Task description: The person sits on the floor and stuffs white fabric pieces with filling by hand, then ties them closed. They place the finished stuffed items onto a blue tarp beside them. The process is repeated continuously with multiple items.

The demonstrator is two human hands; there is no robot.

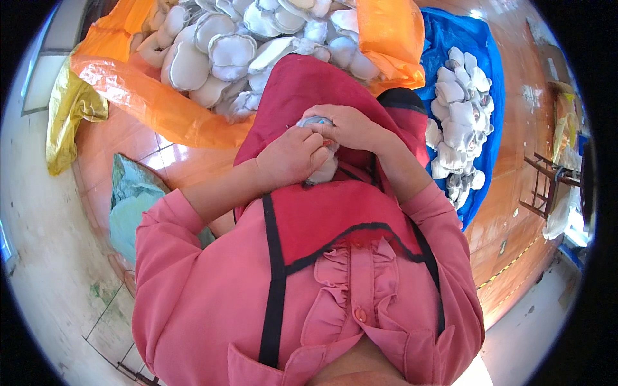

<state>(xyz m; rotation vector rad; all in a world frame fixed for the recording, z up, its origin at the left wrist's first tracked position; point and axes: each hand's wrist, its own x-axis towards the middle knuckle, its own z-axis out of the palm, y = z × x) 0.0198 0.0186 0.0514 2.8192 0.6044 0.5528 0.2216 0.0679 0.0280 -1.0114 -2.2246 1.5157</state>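
Observation:
Above my lap, both hands are closed around one small, soft, whitish stuffed piece (323, 172). Its lower end hangs out below my fingers, and a grey-blue part shows at the top between them. My left hand (293, 156) grips it from the left with curled fingers. From the right, my right hand (349, 127) bends over its upper end, its fingertips close to the left ones. The fingers hide most of the piece, so its full shape cannot be made out. A red apron (347, 215) with black edging lies across my lap beneath the hands.
Ahead of my knees, many white padded pieces (232, 56) are heaped on orange sheeting (154, 106). More white stuffed pieces (462, 112) lie on a blue sheet (490, 71) at right. A yellow bag (72, 119), a teal bag (129, 215) and a wooden stool (546, 186) stand around.

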